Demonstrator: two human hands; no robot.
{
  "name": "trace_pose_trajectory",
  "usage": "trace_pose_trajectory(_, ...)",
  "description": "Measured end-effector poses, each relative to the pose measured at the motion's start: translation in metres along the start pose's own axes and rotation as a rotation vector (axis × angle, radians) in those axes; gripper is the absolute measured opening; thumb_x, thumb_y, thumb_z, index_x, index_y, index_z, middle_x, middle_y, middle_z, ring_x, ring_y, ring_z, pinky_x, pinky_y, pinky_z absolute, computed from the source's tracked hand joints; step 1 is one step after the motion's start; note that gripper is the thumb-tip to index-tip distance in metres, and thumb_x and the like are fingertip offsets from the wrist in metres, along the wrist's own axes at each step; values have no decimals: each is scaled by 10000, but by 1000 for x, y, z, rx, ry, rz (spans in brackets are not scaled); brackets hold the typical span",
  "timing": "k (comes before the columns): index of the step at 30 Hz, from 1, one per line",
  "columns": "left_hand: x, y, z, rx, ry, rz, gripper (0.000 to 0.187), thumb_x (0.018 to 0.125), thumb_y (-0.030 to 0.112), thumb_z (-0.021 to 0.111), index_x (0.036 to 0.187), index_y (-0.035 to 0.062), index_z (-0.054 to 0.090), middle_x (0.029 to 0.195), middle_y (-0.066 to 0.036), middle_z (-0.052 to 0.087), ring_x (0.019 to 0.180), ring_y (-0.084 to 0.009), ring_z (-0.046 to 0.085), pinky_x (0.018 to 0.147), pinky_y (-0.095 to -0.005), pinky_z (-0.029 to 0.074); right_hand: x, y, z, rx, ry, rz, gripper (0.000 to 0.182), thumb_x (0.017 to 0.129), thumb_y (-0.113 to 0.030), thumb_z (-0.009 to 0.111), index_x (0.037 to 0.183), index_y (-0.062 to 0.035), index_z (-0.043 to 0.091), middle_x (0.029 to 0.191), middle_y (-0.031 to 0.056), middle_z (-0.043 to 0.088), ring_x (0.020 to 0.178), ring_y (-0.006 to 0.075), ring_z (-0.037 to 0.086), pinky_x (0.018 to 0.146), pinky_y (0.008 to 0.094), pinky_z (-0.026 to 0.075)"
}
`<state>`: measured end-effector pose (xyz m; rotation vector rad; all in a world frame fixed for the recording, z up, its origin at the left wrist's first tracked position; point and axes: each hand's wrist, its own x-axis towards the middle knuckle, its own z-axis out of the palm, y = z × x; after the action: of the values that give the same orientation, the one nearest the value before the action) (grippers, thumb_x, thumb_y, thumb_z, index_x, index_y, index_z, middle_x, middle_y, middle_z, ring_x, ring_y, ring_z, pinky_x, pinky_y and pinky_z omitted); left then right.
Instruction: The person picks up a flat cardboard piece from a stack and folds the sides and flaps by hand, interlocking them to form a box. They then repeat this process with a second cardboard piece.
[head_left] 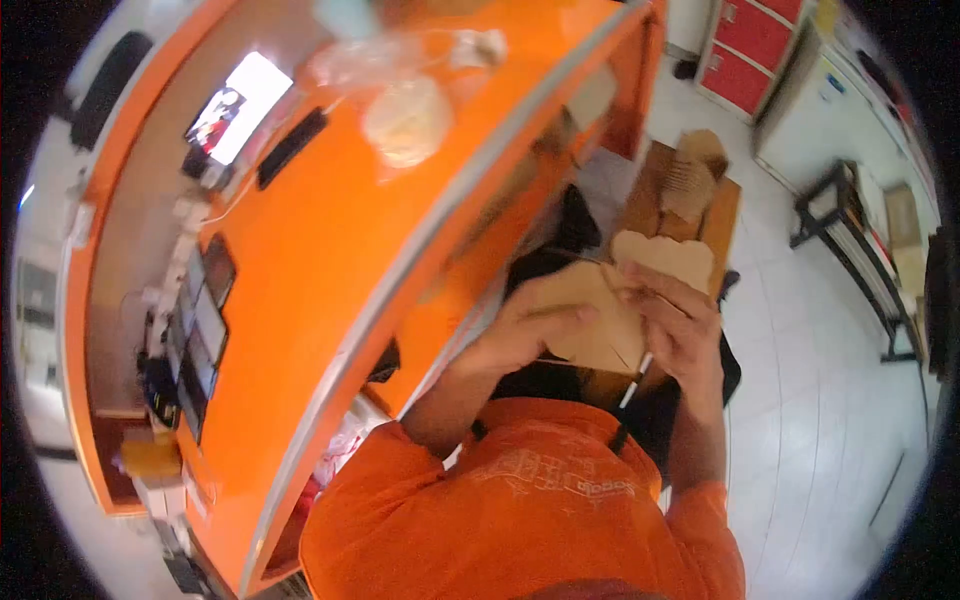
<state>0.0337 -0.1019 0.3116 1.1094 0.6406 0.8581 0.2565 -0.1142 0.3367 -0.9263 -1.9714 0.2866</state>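
In front of my lap I have a brown cardboard box blank (592, 325), partly folded, with a scalloped flap (675, 255) standing up on its far side. My left hand (530, 325) grips its left side, thumb lying on top of the board. At the right, my right hand (680, 315) has its fingers bent and pressed together at the box's edge by the flap. Some of my fingertips are hidden by the board. Beyond the box, more brown cardboard pieces (692, 180) lie on a wooden bench (647, 190).
An orange counter (330, 250) with a raised grey edge runs along my left. On it are a clear plastic bag (405, 120), a lit screen (240, 105), a black keyboard (292, 148) and several phone-like devices (195, 325). A black metal frame (850, 250) stands on the tiled floor at right.
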Motion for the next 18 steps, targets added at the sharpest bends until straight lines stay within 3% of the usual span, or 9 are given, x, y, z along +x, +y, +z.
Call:
trace_pose_trajectory(2,1,14,8,-173,94,-38,392,914,112,644,1271,-19,545,1162,-81,641,1063,-123,565,935,-271,448,12,-6,0,-4,16,-94,307,722,66,593,1008,2,686,1096,168,682,1044,326,672,900,411,553)
trace_pose_trajectory(5,-1,25,8,-118,100,-40,396,910,121,653,1264,-18,542,1153,-86,627,1066,-129,555,931,-274,443,9,-10,5,0,13,-35,278,805,28,606,1074,6,672,1151,181,664,1082,305,660,936,405,530)
trace_pose_trajectory(8,1,13,2,72,137,23,397,905,113,660,1262,-10,536,1154,-81,609,1067,-130,545,924,-281,442,-4,-12,12,594,176,383,265,884,-20,616,1143,14,657,1175,160,665,1112,246,638,958,373,506)
trace_pose_trajectory(11,2,17,7,161,42,106,397,901,111,669,1259,1,535,1163,-85,600,1052,-131,544,911,-285,443,0,-7,12,830,231,519,264,913,-44,633,1166,25,658,1156,127,683,1097,194,620,961,332,486)
trace_pose_trajectory(14,5,27,4,260,-5,73,406,908,132,669,1268,7,529,1168,-89,598,1063,-134,540,913,-289,441,-3,-5,13,862,96,705,259,894,-53,671,1140,30,678,1134,107,693,1088,183,612,955,319,481)
trace_pose_trajectory(18,4,24,3,448,-7,116,371,918,159,659,1234,-13,565,1029,-101,653,933,-133,598,831,-284,480,-12,2,22,830,144,636,205,884,-72,699,1072,9,713,1081,110,699,997,170,631,874,288,495)
